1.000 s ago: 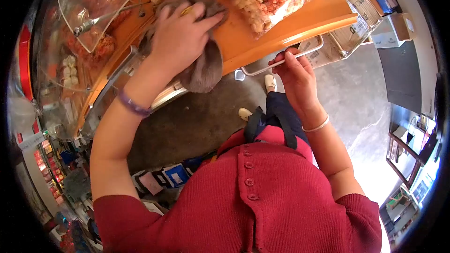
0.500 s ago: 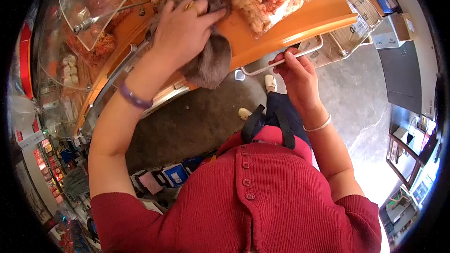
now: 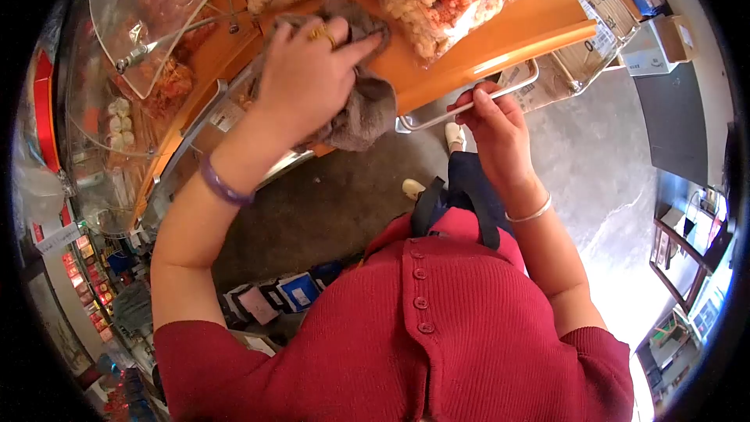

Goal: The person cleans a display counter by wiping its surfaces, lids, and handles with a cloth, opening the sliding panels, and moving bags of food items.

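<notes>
My left hand (image 3: 308, 78) presses a grey-brown cloth (image 3: 366, 109) onto the orange wooden shelf (image 3: 500, 39), near its front edge. Part of the cloth hangs over that edge. Just beyond the fingers lie clear bags of pale and reddish food pieces (image 3: 449, 4). With thumb and fingers, my right hand (image 3: 496, 121) pinches a thin white metal bar (image 3: 437, 119) bent at both ends, below the shelf's front edge.
At the left, a clear curved cover (image 3: 168, 0) stands over more bagged food. A wire basket with cardboard (image 3: 598, 27) is at the upper right, beside an open carton (image 3: 656, 45). Dark and blue packets (image 3: 299, 291) lie low by the floor.
My left hand and the cloth have shifted slightly to the right along the shelf, and the cloth's folds have changed. My right hand stays on the bar.
</notes>
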{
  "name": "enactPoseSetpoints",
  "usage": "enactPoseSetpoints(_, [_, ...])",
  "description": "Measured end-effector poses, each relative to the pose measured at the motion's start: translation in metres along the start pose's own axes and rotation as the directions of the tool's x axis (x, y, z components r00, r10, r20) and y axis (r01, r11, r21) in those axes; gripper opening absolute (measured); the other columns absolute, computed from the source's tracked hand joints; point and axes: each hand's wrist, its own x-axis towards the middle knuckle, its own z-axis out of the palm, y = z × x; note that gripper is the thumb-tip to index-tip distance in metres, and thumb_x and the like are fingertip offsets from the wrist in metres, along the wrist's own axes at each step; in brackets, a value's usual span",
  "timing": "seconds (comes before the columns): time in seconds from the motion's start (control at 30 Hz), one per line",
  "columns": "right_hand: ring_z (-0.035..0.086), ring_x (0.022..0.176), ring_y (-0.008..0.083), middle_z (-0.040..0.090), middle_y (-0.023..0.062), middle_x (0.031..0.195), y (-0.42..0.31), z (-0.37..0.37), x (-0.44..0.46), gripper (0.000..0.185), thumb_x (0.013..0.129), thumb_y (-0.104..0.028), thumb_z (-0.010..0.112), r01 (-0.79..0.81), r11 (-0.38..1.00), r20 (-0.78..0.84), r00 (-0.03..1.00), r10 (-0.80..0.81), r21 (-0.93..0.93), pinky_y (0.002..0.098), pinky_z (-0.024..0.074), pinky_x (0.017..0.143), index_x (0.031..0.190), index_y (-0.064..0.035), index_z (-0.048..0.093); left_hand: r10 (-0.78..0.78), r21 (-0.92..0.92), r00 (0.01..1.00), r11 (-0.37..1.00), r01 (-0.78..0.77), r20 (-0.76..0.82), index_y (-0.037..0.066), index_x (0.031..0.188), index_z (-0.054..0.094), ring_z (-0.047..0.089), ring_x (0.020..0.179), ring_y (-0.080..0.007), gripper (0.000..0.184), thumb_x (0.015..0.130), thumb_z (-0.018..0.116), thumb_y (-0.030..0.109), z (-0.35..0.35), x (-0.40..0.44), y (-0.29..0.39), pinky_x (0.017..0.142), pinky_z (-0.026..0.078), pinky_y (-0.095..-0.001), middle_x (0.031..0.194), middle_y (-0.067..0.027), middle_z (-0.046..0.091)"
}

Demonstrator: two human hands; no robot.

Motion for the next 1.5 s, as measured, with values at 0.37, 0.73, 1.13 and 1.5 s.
enactPoseSetpoints(0.37, [0.059, 0.087, 0.0192, 0.061, 0.0080, 0.091, 0.000, 0.003, 0.000, 0.017, 0.094, -0.017, 0.049, 0.008, 0.999, -0.013, 1.000, -0.007, 0.041, 0.0300, 0.0452, 0.078, 0.102, -0.0025, 0.054, 0.093, 0.110, 0.995, 0.990, -0.088, -0.046, 0.022, 0.118, 0.060, 0.054, 0.093, -0.0278, 0.044, 0.075, 0.055, 0.012, 0.003, 0.003, 0.008, 0.079, 0.038, -0.0458, 0.095, -0.0063, 0.053])
enactPoseSetpoints(0.73, [0.058, 0.087, 0.0179, 0.062, 0.0086, 0.093, 0.001, 0.001, -0.002, 0.019, 0.094, -0.018, 0.049, -0.002, 1.000, -0.023, 1.000, 0.002, 0.007, 0.0295, 0.0451, 0.078, 0.103, -0.0017, 0.053, 0.034, 0.080, 0.993, 0.996, -0.043, 0.109, 0.025, 0.119, 0.060, 0.054, 0.095, -0.0241, 0.045, 0.076, 0.055, 0.013, -0.012, -0.023, -0.007, 0.081, 0.035, -0.0399, 0.093, -0.0035, 0.053])
enactPoseSetpoints(1.13, [0.058, 0.087, 0.0166, 0.062, 0.0084, 0.093, 0.001, 0.003, -0.001, 0.017, 0.094, -0.018, 0.051, 0.004, 1.000, -0.026, 1.000, -0.004, 0.025, 0.0290, 0.0444, 0.078, 0.102, -0.0025, 0.054, 0.071, 0.113, 0.997, 0.991, -0.068, -0.023, 0.024, 0.117, 0.062, 0.053, 0.092, -0.0213, 0.045, 0.073, 0.057, 0.012, -0.002, -0.003, 0.000, 0.077, 0.036, -0.0378, 0.091, -0.0015, 0.053])
enactPoseSetpoints(1.5, [0.059, 0.090, 0.0183, 0.062, 0.0087, 0.093, -0.001, 0.001, -0.001, 0.018, 0.094, -0.018, 0.050, 0.011, 1.000, -0.011, 1.000, -0.011, 0.003, 0.0295, 0.0452, 0.078, 0.103, -0.0026, 0.053, -0.053, -0.092, 0.999, 0.994, 0.052, -0.013, 0.020, 0.110, 0.064, 0.056, 0.088, -0.0265, 0.037, 0.073, 0.062, 0.013, -0.007, -0.005, -0.007, 0.077, 0.040, -0.0380, 0.090, -0.0053, 0.055])
